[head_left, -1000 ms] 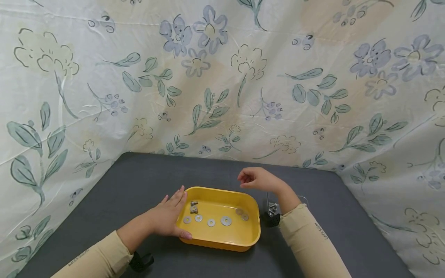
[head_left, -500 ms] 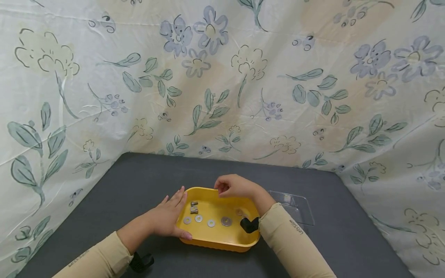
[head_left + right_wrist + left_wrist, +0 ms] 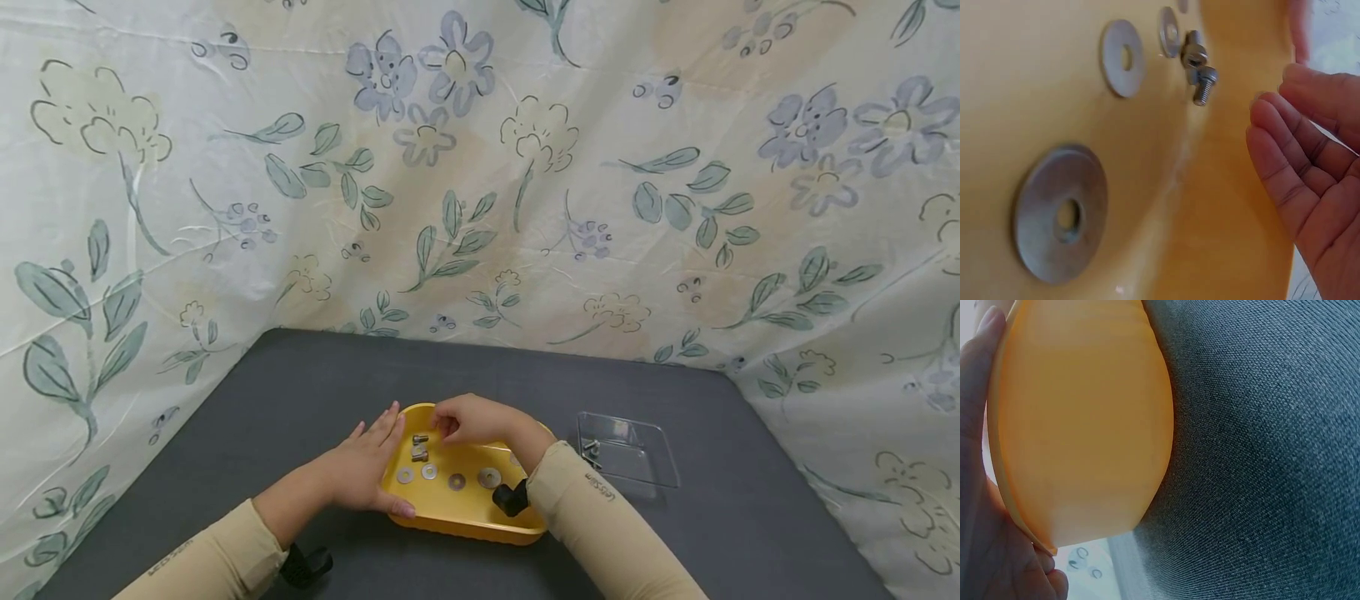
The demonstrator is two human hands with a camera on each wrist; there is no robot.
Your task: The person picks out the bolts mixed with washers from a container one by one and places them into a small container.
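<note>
A yellow tray sits on the dark table. My left hand rests against its left side, fingers extended along the rim and thumb over the near corner. Over the far part of the tray reaches my right hand, fingers loosely bent and nothing between them. In the right wrist view, its thumb and fingertips stand apart near the socket-head screws. Those screws lie by the tray's left end. A large flat washer and a smaller washer lie on the tray floor, among several others.
A clear plastic box stands right of the tray, with a few screws inside. Dark cloth covers the table. A floral curtain hangs behind and at both sides.
My right hand has moved left and lower, from above the tray's far right corner to near the screws, uncovering the clear box. The left hand has stayed in place.
</note>
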